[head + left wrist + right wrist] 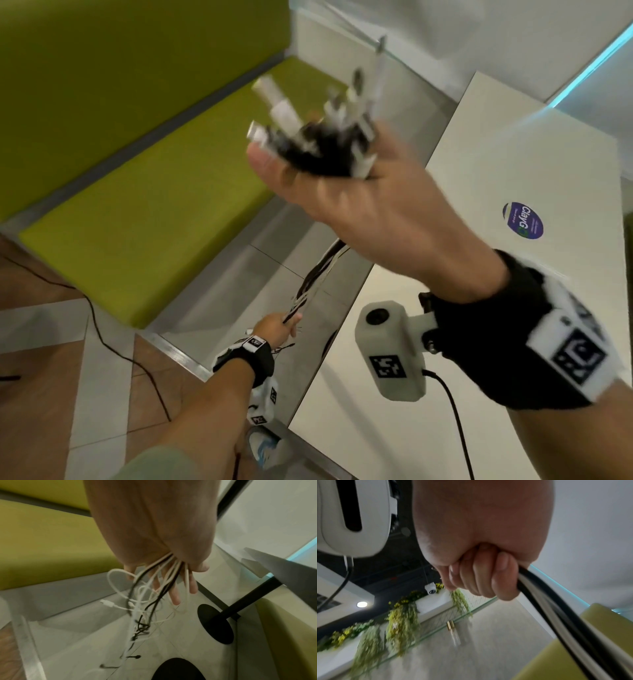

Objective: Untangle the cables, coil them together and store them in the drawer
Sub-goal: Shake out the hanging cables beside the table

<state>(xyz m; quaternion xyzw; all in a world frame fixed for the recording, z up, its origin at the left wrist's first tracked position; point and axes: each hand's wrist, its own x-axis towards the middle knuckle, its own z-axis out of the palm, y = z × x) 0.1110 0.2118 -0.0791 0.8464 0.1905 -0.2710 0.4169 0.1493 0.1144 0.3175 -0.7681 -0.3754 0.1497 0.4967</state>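
Nearest the head camera, right hand (pixel 370 205) raised high, fingers (pixel 481 577) curled tight round the cables (pixel 315 274) — plug ends (pixel 308 120) fanned out above the fist, blurred, too smeared to count. From that fist, black and white strands stretched taut down to the left hand (pixel 277 330), held low beside the tabletop (pixel 376 394) edge. Left fingers (pixel 175 593) fairly straight and slightly spread, thumb pressing the bundle (pixel 171 566) against the palm; below it, loose ends dangling in a snarl toward the floor tiles (pixel 85 635), one white connector (pixel 107 603) plain among them. Exact cable count not tellable. On the tabletop beyond the right wrist, one closed white laptop (pixel 531 164) with one round purple sticker (pixel 523 220) reading "ClayG", smaller print illegible. Farther off, left of the tabletop, one green bench seat (pixel 137 205).
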